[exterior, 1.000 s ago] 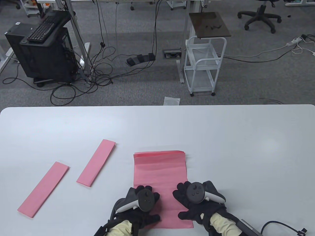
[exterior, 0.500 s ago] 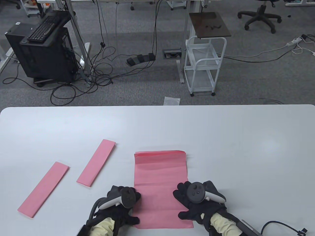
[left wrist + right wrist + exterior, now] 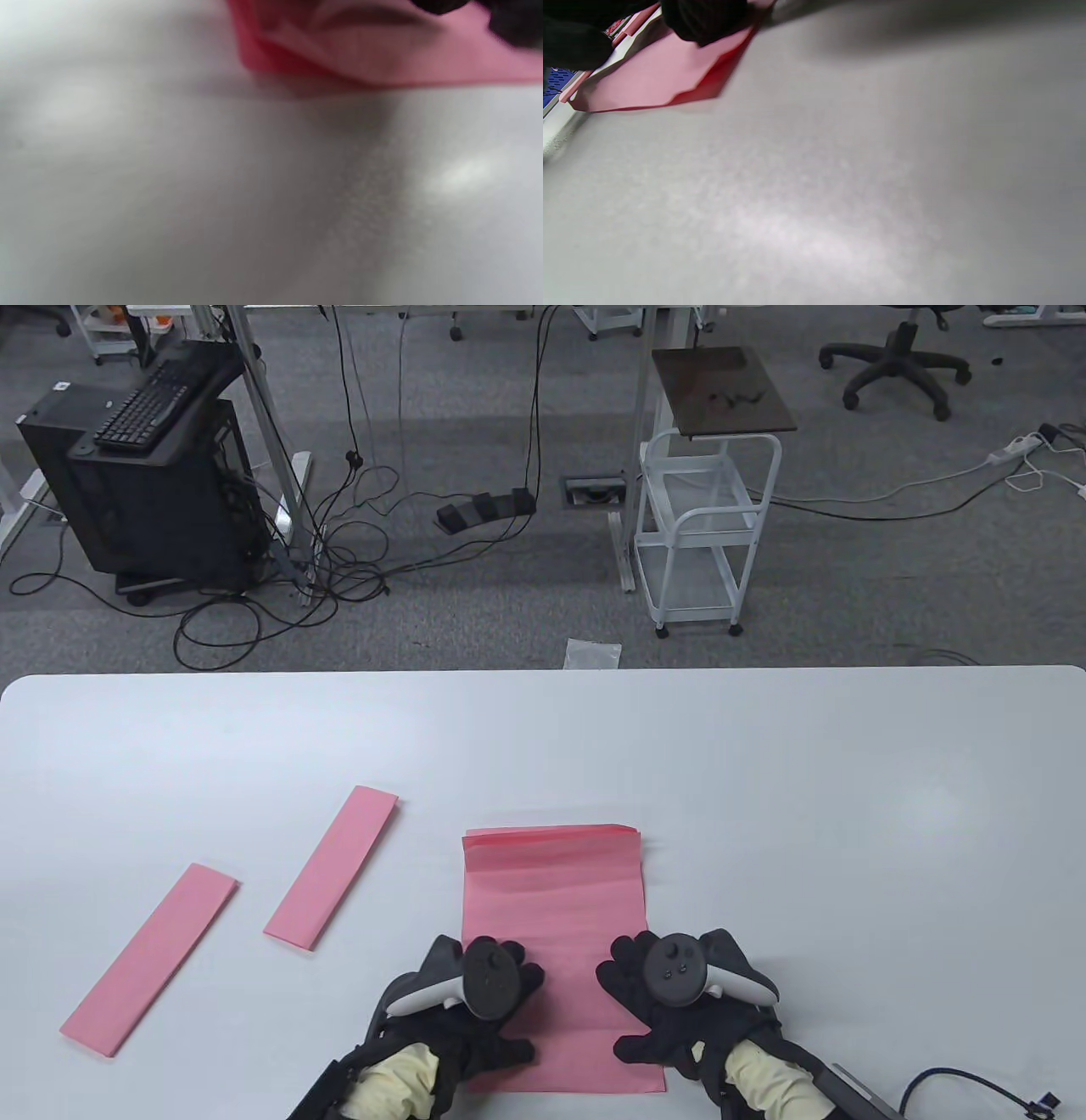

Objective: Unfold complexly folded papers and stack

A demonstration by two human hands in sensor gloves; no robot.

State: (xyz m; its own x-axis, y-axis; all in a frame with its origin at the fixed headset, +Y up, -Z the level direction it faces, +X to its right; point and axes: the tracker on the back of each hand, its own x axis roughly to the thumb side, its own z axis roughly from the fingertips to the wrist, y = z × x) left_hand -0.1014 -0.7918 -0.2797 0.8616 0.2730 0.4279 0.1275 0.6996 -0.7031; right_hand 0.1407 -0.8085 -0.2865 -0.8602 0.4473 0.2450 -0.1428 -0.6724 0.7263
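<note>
Both gloved hands enter at the bottom centre of the table view, side by side. The left hand [image 3: 488, 1010] lies flat, fingers spread forward. The right hand [image 3: 670, 1001] lies flat too, thumb splayed toward the left.

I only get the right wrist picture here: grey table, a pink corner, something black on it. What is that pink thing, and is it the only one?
Observer: It is a large pink sheet, mostly unfolded, lying flat near the table's front edge. The black thing is the gloved right hand resting on the sheet's right side.
Operator: And the other hand?
Observer: The left hand lies on the same sheet's near left part.
Operator: Any more paper?
Observer: Yes, two folded pink strips to the left: a nearer strip beside the sheet and a farther strip toward the table's left end. Neither hand touches them.
</note>
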